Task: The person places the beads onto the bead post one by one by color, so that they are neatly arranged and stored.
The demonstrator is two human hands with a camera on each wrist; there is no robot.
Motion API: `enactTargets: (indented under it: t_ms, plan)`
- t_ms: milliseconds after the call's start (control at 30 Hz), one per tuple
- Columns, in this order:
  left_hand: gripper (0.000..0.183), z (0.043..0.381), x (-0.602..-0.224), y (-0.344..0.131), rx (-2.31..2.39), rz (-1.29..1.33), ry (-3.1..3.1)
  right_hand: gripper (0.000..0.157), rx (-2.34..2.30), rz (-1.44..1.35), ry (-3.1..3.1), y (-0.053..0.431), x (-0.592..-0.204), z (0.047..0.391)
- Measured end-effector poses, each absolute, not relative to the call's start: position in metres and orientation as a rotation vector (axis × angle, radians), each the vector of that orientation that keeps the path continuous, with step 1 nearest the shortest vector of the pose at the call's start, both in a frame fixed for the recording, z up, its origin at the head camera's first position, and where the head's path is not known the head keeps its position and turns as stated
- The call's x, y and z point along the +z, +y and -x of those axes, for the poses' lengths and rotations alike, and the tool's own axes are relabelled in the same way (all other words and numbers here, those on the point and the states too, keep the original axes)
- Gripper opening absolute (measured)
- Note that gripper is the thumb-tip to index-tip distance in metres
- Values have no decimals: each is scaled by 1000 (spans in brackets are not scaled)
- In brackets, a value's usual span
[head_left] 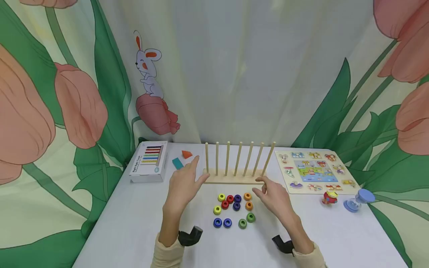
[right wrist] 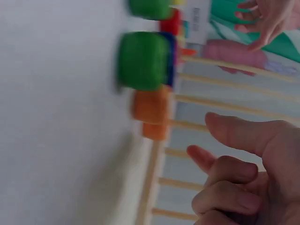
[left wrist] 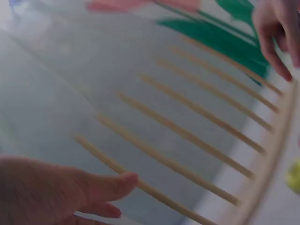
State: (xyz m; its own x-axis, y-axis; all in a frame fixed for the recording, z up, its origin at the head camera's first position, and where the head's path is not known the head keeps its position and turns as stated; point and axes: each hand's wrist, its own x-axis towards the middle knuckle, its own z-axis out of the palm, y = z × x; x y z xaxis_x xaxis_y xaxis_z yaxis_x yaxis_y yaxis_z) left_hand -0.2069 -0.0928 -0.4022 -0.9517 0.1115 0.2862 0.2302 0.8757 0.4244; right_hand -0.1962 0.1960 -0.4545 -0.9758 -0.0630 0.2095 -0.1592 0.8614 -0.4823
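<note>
A wooden peg rack [head_left: 234,180] with several upright pegs stands across the middle of the table in the head view. My left hand [head_left: 182,186] hovers by its left end, fingers straight and thumb spread toward the outermost peg [left wrist: 159,194]. Over the right end of the base is my right hand [head_left: 275,196], its index finger and thumb held apart with nothing between them. The other fingers [right wrist: 225,197] curl loosely in the right wrist view. In front of the rack lie several coloured rings: yellow [head_left: 217,210], red [head_left: 225,204], purple [head_left: 237,198], orange [head_left: 249,206], green [head_left: 251,217] and blue [head_left: 218,223].
At the back left are a white box [head_left: 149,163], a teal block [head_left: 177,163] and an orange block [head_left: 186,154]. To the right lies a picture puzzle board [head_left: 285,186], with a small red and yellow toy [head_left: 330,197] and a blue hourglass-shaped object [head_left: 358,201] in front.
</note>
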Motion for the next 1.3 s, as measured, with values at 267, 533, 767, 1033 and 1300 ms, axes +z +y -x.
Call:
enactTargets:
  t_ms: [267,533,767,1033,1300]
  plan:
    - [66,289,-501,-89,-1009,145,-2902,40,802,-29,-3051,187,-505,225]
    - [63,294,-533,-83,-1109,135,-2869,35,804,-56,-2946,166,-489,218]
    - [63,288,-535,-85,-1102,133,-2900,35,822,-418,-2579,118,-404,234]
    - [62,285,-540,-89,-1151,98,-2900,37,658,-553,-2505,69,-357,269]
    - [63,292,-538,-96,-1109,115,-2874,36,720,-568,-2549,59,-365,277]
